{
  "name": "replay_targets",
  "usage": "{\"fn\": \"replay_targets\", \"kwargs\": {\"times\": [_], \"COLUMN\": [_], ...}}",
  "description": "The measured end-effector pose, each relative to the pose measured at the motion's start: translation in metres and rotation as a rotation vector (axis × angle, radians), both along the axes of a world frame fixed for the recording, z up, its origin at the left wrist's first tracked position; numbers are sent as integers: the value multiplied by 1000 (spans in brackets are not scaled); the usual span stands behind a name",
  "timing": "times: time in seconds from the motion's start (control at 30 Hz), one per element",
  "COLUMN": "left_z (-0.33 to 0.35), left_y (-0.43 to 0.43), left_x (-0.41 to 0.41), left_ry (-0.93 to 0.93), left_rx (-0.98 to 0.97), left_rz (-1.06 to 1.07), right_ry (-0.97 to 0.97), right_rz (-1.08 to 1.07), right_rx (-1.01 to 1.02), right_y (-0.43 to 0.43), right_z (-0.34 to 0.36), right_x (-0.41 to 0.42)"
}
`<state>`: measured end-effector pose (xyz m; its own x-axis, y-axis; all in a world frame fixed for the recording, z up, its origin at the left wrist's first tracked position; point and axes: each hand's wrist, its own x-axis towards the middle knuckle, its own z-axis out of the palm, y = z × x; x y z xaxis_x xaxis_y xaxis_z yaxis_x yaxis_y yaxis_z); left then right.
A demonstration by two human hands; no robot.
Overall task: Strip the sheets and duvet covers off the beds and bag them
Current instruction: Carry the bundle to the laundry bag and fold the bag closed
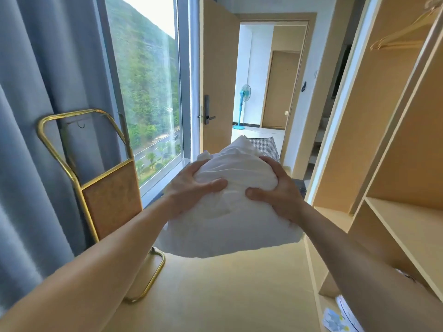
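Note:
A bunched bundle of white bed linen (230, 212) hangs in mid-air in front of me, above a pale wooden surface (227, 295). My left hand (191, 188) grips its left side, fingers curled into the cloth. My right hand (275, 188) grips the right side, thumb pressed into the fabric. Both arms are stretched forward. No bed or bag shows in the head view.
A gold-framed stand with a tan panel (105, 188) stands at the left by grey curtains (36, 116) and a large window (148, 92). An open door (219, 92) leads to a hallway with a blue fan (243, 104). Open wooden wardrobe shelves (395, 188) fill the right side.

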<state>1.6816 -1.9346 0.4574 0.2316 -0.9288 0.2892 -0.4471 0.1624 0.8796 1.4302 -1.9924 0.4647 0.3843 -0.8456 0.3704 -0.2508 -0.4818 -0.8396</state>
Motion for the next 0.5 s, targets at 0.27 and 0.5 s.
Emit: {"fn": "replay_targets", "kwargs": {"times": [0.27,0.5], "left_z": [7,1], "left_y": [-168,-316], "left_x": [16,0], "left_ry": [-45,-43], "left_rx": [-2,-14], "left_rz": [-102,-104], "right_ry": [-33,-70], "right_rz": [-78,-73], "right_rx": [14,28], "right_y": [-139,-292], "right_z": [3,-8], "right_x": [10,-1]}}
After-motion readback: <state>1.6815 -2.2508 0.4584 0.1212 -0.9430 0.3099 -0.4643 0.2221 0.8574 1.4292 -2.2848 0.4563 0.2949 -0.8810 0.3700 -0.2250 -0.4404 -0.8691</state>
